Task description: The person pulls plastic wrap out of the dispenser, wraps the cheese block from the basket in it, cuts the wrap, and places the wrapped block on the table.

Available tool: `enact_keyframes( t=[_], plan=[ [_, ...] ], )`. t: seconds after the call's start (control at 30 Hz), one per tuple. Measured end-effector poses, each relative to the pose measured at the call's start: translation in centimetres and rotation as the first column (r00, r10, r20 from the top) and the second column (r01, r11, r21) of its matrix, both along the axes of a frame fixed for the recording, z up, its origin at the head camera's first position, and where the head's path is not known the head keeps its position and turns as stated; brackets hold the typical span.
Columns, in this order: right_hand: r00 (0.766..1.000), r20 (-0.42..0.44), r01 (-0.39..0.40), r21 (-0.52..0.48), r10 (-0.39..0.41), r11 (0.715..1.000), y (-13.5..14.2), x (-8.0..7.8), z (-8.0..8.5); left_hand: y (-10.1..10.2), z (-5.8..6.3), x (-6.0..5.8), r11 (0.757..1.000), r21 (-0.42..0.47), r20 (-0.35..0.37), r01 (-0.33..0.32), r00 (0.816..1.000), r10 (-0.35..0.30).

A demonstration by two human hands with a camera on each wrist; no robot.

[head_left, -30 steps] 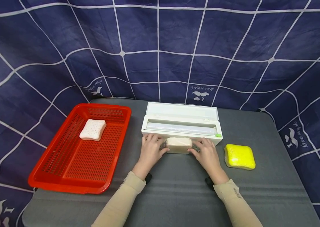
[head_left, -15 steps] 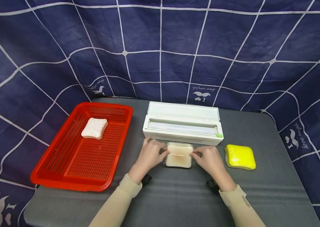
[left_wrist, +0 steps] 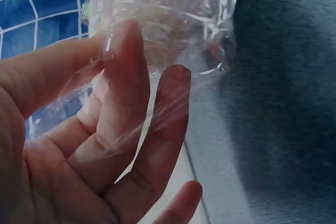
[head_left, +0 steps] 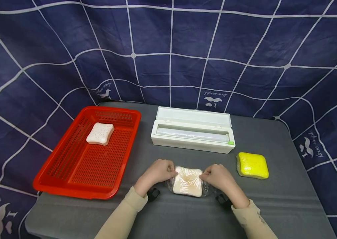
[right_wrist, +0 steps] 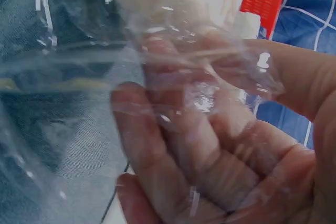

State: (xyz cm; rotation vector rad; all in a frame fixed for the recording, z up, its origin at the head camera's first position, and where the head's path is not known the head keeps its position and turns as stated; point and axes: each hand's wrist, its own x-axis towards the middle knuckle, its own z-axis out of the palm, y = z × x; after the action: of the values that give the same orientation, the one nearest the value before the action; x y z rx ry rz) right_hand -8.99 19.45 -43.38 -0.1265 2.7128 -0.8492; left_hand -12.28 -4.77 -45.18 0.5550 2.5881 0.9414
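A cream, bread-slice-shaped block (head_left: pixel 187 186) lies between my two hands, with clear plastic film (left_wrist: pixel 163 19) around it. My left hand (head_left: pixel 160 172) pinches the film at the block's upper left corner, thumb against index finger. At the upper right corner, my right hand (head_left: pixel 218 176) pinches the film in the same way. In the right wrist view, loose film (right_wrist: pixel 199 72) spreads over the fingers and past them to the left. Loose film also sticks out on both sides of the block in the head view.
Behind the hands stands an open white film dispenser (head_left: pixel 192 143) with a roll inside and a green slider. To the right lies a yellow wrapped block (head_left: pixel 252 165). A red basket (head_left: pixel 126 159) on the left holds a white speckled block (head_left: pixel 100 133). Dark blue cloth hangs behind the grey table.
The cream block has come from the dispenser's front edge toward me and tipped from standing to showing its broad face. Both hands moved back with it, pinching its film.
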Motion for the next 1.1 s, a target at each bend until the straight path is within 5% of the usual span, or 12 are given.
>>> enact_keyframes(
  t=[0.27, 0.47, 0.67, 0.87, 1.1],
  plan=[
    [0.999, -0.015, 0.047, 0.021, -0.046, 0.999, 0.1, 0.3, -1.1, -1.7, -1.3, 0.1, 0.987, 0.065, 0.069, -0.148, 0.987, 0.143],
    [0.996, -0.084, 0.025, 0.072, -0.019, 0.997, 0.5, 1.4, -1.1, -3.7, -1.7, 1.4, 0.961, 0.092, 0.068, -0.262, 0.964, 0.256],
    [0.977, -0.191, -0.073, 0.097, 0.091, 0.993, -0.1, 2.2, -1.8, -3.9, -2.3, 2.5, 0.961, 0.082, 0.124, -0.264, 0.96, 0.253],
    [0.976, -0.184, -0.084, 0.164, 0.114, 0.983, -0.6, 2.4, -3.0, -2.3, -3.0, 3.3, 0.959, 0.098, 0.116, -0.266, 0.96, 0.254],
    [0.977, -0.185, -0.076, 0.167, 0.107, 0.983, -0.5, 2.8, -4.0, -1.9, -3.2, 4.1, 0.898, 0.27, 0.142, -0.347, 0.937, 0.319]
  ],
)
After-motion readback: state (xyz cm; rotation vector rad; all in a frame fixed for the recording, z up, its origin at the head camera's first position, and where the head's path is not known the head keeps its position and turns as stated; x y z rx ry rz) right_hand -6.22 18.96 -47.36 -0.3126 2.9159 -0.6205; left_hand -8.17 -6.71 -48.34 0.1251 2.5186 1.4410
